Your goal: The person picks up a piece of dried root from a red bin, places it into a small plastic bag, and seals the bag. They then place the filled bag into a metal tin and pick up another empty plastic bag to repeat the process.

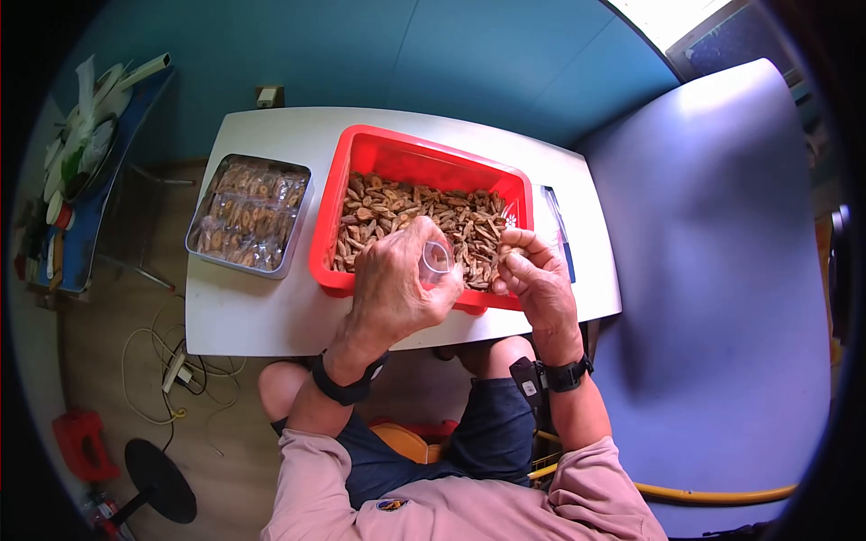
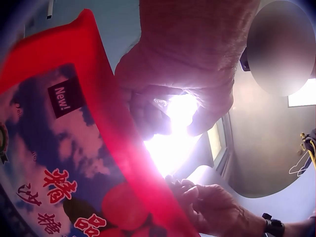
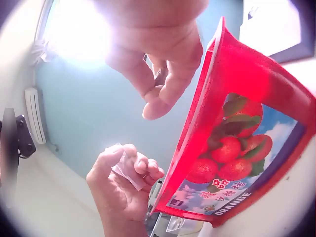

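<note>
A red plastic basin (image 1: pixel 361 144) of brown dried slices (image 1: pixel 388 203) stands on the table in the head view. Over its near side my left hand (image 1: pixel 397 279) grips a small clear plastic bag (image 1: pixel 437 258), its mouth rounded open; the bag is also seen in the right wrist view (image 3: pixel 129 173). Facing it, my right hand (image 1: pixel 541 279) is over the basin's near right part, thumb and fingertips pinched together. Between those fingers a small dark dried slice (image 3: pixel 159 77) partly shows, the rest hidden.
Left of the basin, a metal tin (image 1: pixel 290 248) holds clear packets (image 1: pixel 248 221) of slices. A flat dark-edged item (image 1: pixel 559 225) lies on the white table (image 1: pixel 239 316) right of the basin. Cords and a power strip (image 1: pixel 176 371) lie on the floor; a large blue-grey panel (image 1: pixel 713 270) stands right.
</note>
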